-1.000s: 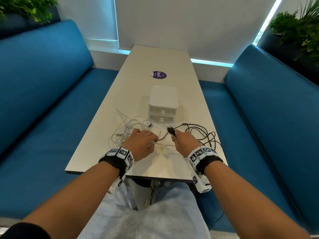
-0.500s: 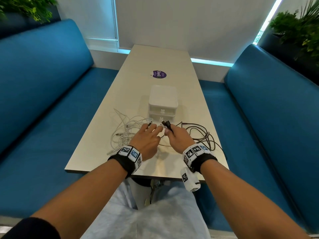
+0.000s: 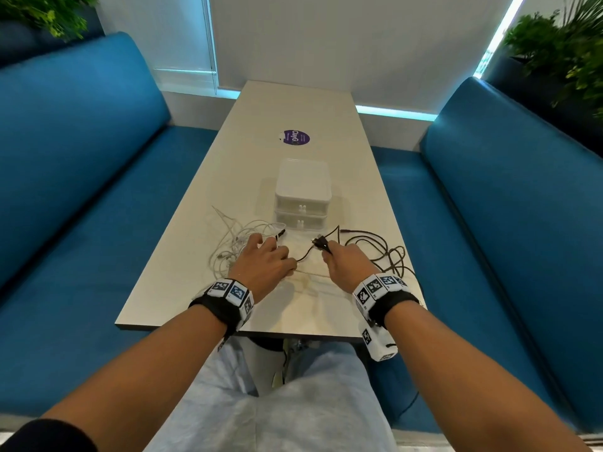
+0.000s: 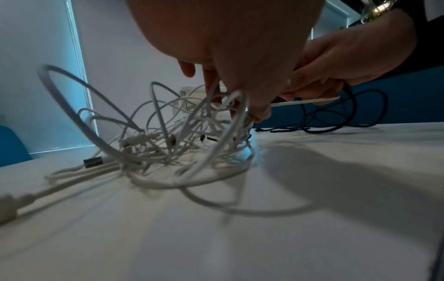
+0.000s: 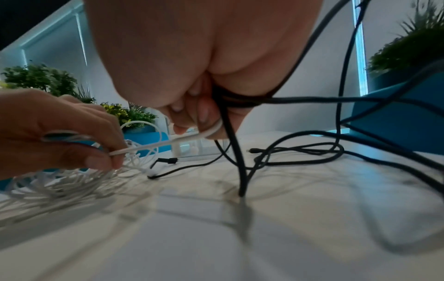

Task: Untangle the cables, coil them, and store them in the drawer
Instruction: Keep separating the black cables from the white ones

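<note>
A tangle of white cables [image 3: 233,247] lies left of centre on the table [image 3: 293,102]; a looped black cable [image 3: 378,252] lies to the right. My left hand [image 3: 280,256] rests by the white tangle and pinches one white cable [image 5: 153,145] between thumb and fingers. That strand runs taut to my right hand [image 3: 326,252], which grips the black cable [image 5: 238,161], its plug ends [image 3: 319,243] sticking out above the fist. The white strand [image 4: 305,101] also passes under my right fingers. The white two-drawer unit [image 3: 301,190] stands just beyond both hands, its drawers closed.
Blue bench seats [image 3: 81,190] run along both sides of the table. A purple round sticker [image 3: 296,137] lies beyond the drawer unit. Potted plants [image 3: 571,53] stand behind the benches. The table's near edge [image 3: 261,332] is close to my wrists.
Half a second ago my hands were close together near the drawer unit. They have drawn apart, pulling a white strand taut between them, and the black plugs moved right with my right hand.
</note>
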{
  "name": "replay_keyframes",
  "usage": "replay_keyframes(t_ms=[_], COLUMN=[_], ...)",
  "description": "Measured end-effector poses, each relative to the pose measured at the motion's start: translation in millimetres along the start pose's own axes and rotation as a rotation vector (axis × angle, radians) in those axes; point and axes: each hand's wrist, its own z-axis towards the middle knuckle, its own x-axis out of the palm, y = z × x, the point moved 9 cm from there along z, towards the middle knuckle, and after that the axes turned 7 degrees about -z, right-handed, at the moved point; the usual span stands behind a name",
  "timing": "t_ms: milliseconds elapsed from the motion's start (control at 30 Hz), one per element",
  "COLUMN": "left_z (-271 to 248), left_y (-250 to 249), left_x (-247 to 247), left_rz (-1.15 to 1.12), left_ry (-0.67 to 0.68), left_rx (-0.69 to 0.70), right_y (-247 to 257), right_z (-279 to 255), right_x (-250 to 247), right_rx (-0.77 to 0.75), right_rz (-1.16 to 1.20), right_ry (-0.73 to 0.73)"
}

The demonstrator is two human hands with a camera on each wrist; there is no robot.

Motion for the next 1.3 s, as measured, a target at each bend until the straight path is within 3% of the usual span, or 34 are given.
replay_keyframes(t_ms=[167, 367, 567, 833, 1167, 1300], left_z=[8.1, 10.6, 9.4, 5.9, -2.9, 4.8], left_y=[4.8, 0.9, 13.5, 29.1, 55.2, 30.4], left_x=[1.4, 5.7, 0.3, 4.4, -6.0, -16.5], left_rz=[0.000, -0.022, -0.210, -0.357, -0.113, -0.011], left_ry=[0.037, 0.085, 0.024, 0.046, 0.085, 0.056], left_rx=[-0.041, -0.093, -0.242, -0.235, -0.240, -0.118], right_y=[13.2, 25.8, 35.6, 28.1, 8.5, 8.7], right_z=[-1.8, 2.7, 0.6, 2.5, 4.0, 5.8], right_x=[4.6, 17.4, 27.4, 26.2, 26.5, 28.8], right_rx=[-0.043, 0.013, 0.036, 0.068, 0.076, 0.094], right_rz=[-0.100, 0.102, 0.186, 0.140, -0.041, 0.033], right_ry=[0.027, 0.094, 0.165, 0.138, 0.185, 0.169])
